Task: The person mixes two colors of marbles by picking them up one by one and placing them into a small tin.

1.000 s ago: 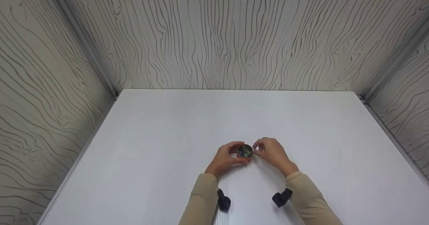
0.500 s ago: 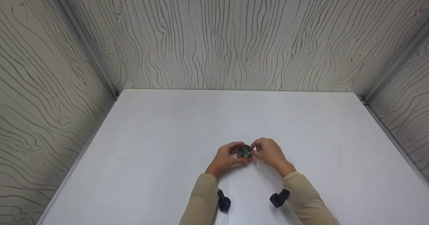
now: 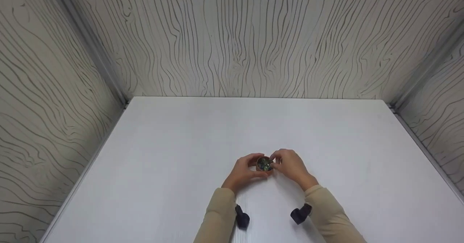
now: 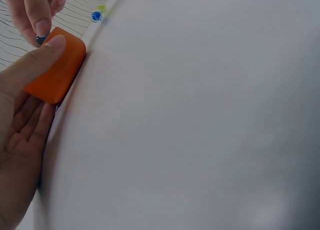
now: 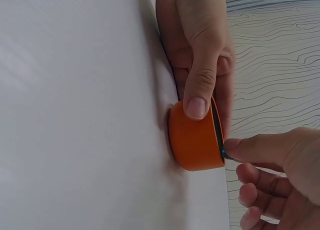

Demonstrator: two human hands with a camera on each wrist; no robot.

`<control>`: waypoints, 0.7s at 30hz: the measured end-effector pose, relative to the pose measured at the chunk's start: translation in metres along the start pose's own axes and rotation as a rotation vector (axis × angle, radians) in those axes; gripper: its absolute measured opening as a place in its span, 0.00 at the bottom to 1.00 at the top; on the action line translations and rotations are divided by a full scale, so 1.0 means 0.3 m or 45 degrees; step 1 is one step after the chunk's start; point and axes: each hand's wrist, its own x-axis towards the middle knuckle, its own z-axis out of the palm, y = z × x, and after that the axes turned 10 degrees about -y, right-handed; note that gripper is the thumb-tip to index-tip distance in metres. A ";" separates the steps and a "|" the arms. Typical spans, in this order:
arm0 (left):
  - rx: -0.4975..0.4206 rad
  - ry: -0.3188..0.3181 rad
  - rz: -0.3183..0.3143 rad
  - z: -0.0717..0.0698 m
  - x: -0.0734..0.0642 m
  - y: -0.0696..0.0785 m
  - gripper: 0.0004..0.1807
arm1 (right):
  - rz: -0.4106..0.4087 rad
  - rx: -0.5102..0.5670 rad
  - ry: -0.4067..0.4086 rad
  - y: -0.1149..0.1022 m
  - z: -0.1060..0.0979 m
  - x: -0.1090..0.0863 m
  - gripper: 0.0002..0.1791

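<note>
A small orange cup [image 5: 195, 140] stands on the white table, with green and dark glassy marbles [image 3: 265, 164] inside it. My left hand [image 3: 243, 170] grips the cup's side, thumb on the near wall and fingers round the far side. My right hand [image 3: 291, 165] is at the cup's right rim. Its thumb and forefinger pinch a dark bluish marble [image 4: 40, 40] at the mouth, its remaining fingers loosely curled in the right wrist view. That marble is mostly hidden by the fingertips.
A blue marble [image 4: 96, 16] and a yellow marble [image 4: 102, 8] lie beyond the cup in the left wrist view. The white table [image 3: 181, 138] meets panels with a wood-grain pattern [image 3: 232, 40] at the back and sides. Dark wrist cameras [image 3: 300, 214] stick out from both sleeves.
My right hand has moved slightly left, bringing its fingertips from just beside the cup to over its right rim. My left hand and the cup have stayed in place.
</note>
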 end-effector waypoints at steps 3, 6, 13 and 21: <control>-0.008 0.004 -0.011 0.000 0.000 -0.001 0.36 | 0.012 0.003 -0.004 -0.002 0.004 0.004 0.06; -0.017 0.006 -0.015 0.001 -0.002 0.000 0.35 | 0.006 -0.001 0.003 -0.004 0.010 0.006 0.06; -0.031 0.006 -0.006 -0.001 -0.004 0.005 0.35 | 0.020 0.003 -0.004 -0.011 0.015 0.010 0.06; -0.022 0.008 -0.008 0.000 0.001 0.002 0.35 | 0.002 -0.007 -0.006 -0.010 0.014 0.015 0.07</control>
